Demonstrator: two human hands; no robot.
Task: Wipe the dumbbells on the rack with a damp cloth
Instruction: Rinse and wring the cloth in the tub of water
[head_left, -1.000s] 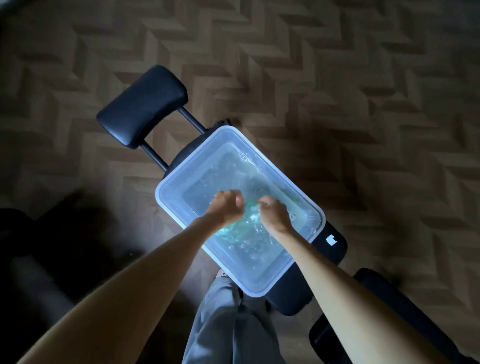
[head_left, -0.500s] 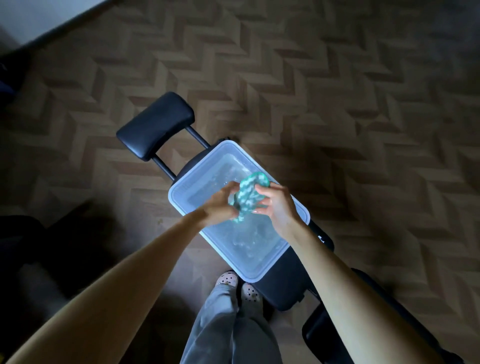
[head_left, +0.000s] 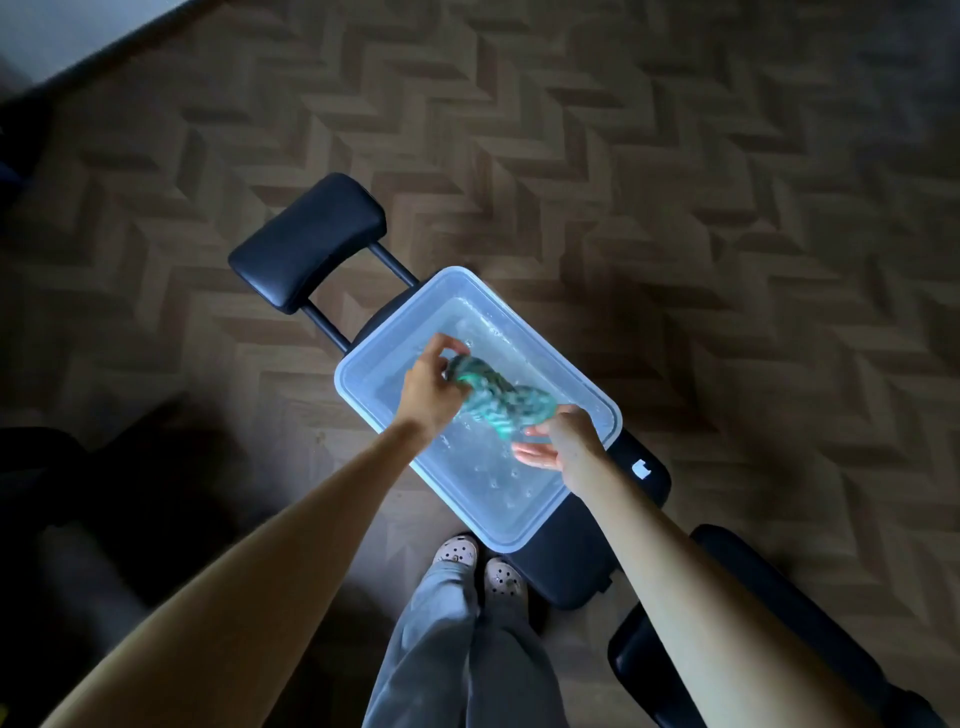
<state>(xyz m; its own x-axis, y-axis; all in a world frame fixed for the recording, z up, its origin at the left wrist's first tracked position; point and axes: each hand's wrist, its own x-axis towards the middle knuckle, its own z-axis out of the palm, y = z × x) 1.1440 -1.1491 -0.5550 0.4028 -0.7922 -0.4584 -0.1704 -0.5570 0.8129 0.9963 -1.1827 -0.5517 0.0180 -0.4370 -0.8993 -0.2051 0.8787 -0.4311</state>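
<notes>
Wringing it out now, we have the teal cloth (head_left: 496, 402) twisted into a rope above the clear plastic tub (head_left: 605, 410) of water, our left hand (head_left: 428, 392) closed tight around its far end and our right hand (head_left: 558, 447) pinching the near end with thumb and forefinger, the remaining fingers spread loose. That light right-hand pinch is the worry: a harder twist could pull the cloth free and splash water over the rim onto the black bench pad serving as the surface (head_left: 566, 566) and the parquet floor (head_left: 675, 208). No dumbbells or rack are in view, so an under-wrung cloth may drip on the way there, just ahead of our clogs (head_left: 457, 551).
</notes>
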